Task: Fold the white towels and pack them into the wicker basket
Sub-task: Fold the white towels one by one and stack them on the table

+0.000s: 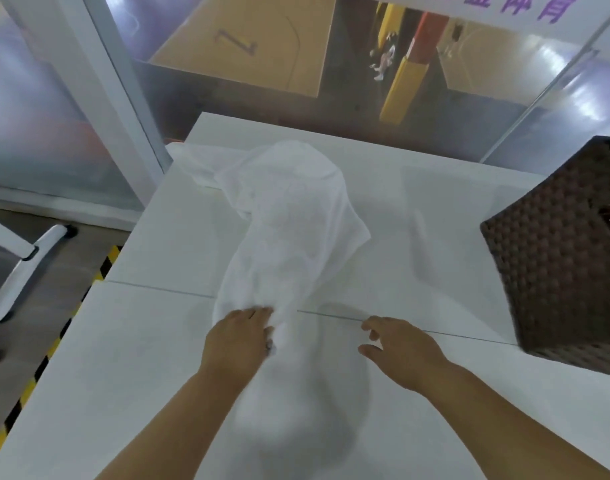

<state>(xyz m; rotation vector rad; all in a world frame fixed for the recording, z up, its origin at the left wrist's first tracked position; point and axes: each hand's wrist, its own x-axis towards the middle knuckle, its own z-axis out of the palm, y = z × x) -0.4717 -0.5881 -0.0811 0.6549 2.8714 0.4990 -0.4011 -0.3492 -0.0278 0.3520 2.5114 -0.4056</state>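
A white towel (289, 216) lies bunched and stretched lengthwise down the middle of the white table (151, 341), blurred with motion. My left hand (237, 337) grips its near part, fingers curled into the cloth. My right hand (400, 351) hovers just right of the towel with fingers spread and loosely bent, holding nothing. More white cloth (192, 161) lies at the table's far left corner. The dark brown wicker basket (559, 258) stands at the right edge of the table, its opening partly cut off by the frame.
The table's left edge borders a floor with yellow-black hazard tape (37, 372). A white chair leg (23, 268) stands left of it. Glass panels and a white frame (123, 84) rise beyond the table's far edge.
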